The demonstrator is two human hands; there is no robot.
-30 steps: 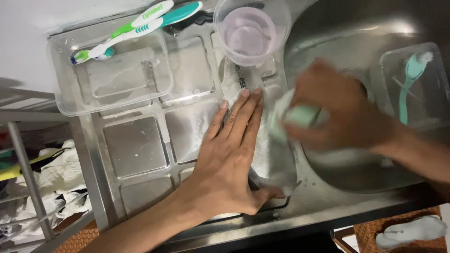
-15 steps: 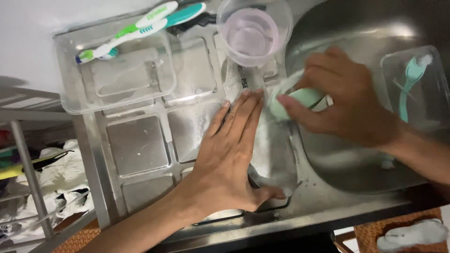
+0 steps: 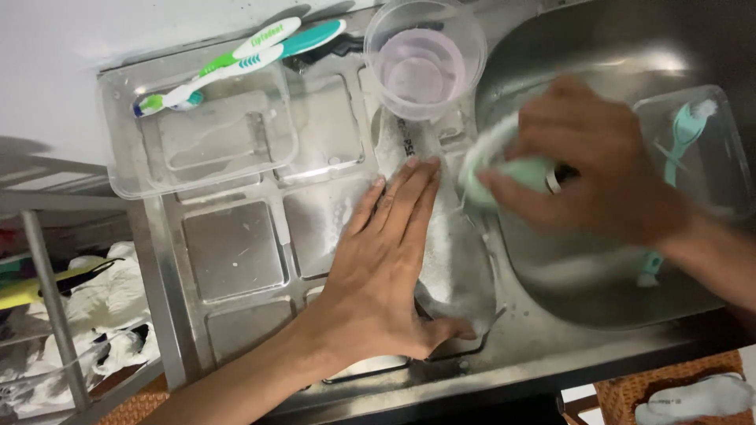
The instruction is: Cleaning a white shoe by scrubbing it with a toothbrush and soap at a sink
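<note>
Pressing flat, the open left hand point(image 3: 383, 260) pins a soapy cloth point(image 3: 453, 252) running twelve-to-six, while the right hand point(image 3: 598, 169) at three o'clock grips a green brush point(image 3: 504, 173).

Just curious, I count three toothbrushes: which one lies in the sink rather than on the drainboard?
The plain teal toothbrush, in the clear tray inside the basin. The other two lie together across the tray on the drainboard.

toothbrushes point(image 3: 236, 53) on tray point(image 3: 126, 169) left of cup point(image 3: 425, 55), basin point(image 3: 614, 55) to its right
</note>
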